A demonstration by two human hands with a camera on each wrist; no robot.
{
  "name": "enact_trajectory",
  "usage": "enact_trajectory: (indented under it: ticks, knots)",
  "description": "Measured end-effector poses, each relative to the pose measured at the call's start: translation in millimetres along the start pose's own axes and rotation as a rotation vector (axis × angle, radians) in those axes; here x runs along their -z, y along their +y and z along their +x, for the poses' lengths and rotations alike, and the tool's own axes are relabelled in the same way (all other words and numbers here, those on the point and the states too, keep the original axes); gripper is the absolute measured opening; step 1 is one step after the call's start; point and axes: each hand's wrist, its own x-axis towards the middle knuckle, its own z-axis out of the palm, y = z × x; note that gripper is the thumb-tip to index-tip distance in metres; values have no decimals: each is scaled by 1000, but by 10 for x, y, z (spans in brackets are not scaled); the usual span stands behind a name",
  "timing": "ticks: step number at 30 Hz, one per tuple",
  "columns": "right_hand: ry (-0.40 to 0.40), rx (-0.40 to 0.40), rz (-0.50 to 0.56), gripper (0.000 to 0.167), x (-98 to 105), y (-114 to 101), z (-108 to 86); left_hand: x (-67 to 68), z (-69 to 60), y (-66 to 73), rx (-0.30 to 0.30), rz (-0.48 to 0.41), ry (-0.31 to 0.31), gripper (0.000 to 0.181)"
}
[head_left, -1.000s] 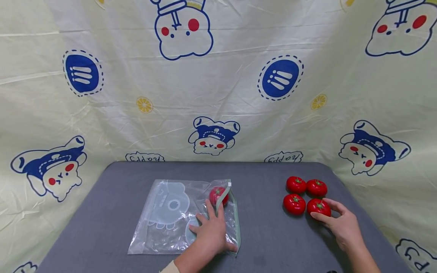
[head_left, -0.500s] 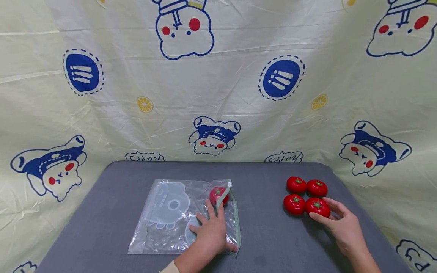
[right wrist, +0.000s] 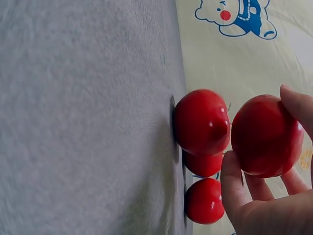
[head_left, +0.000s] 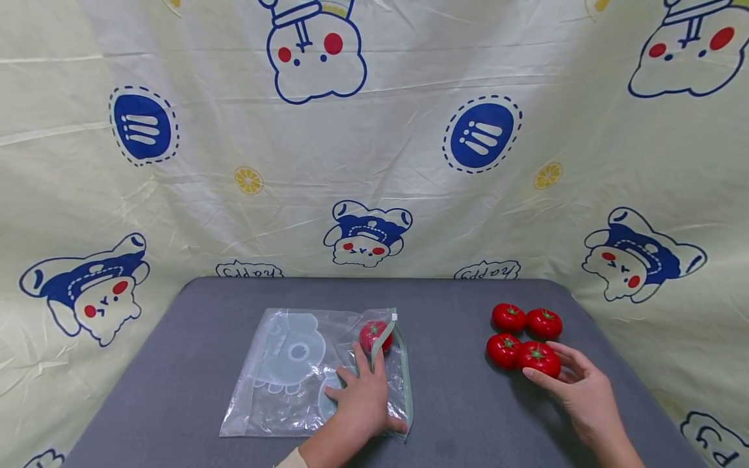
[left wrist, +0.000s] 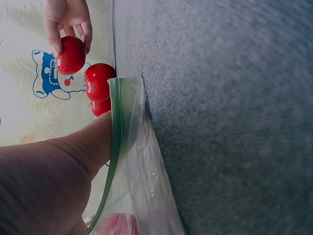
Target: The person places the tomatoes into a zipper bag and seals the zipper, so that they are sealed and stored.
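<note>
A clear zip bag point(head_left: 263, 396) with a green zip edge lies flat on the table, one red tomato point(head_left: 370, 335) inside near its mouth. My left hand point(head_left: 364, 396) rests on the bag with spread fingers, close to that tomato. On the right, my right hand point(head_left: 585, 390) grips a tomato point(head_left: 539, 359) between thumb and fingers; the right wrist view shows this held tomato point(right wrist: 266, 137) raised off the table. Three other tomatoes stand grouped beside it, among them one at the front left point(head_left: 503, 351) and one at the back left point(head_left: 508, 317).
The grey table point(head_left: 450, 390) runs back to a pale patterned curtain point(head_left: 374, 143), which also hangs along both sides. Bare tabletop lies between the bag and the tomatoes.
The right hand has lifted its tomato and moved it slightly to the left. My left hand and the bag have stayed where they were.
</note>
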Motion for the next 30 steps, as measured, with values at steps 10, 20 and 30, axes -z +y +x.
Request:
enact_trajectory:
  ticks: [10, 20, 30]
  knots:
    - [-41, 34, 29, 90, -111, -47, -105, -14, 0, -5, -4, 1, 8, 138]
    - [-97, 47, 46, 95, -217, -97, -143, -17, 7, -3, -1, 9, 6, 140]
    - [-138, 76, 53, 94, -318, -149, -194, -13, 10, -7, -1, 6, 0, 139]
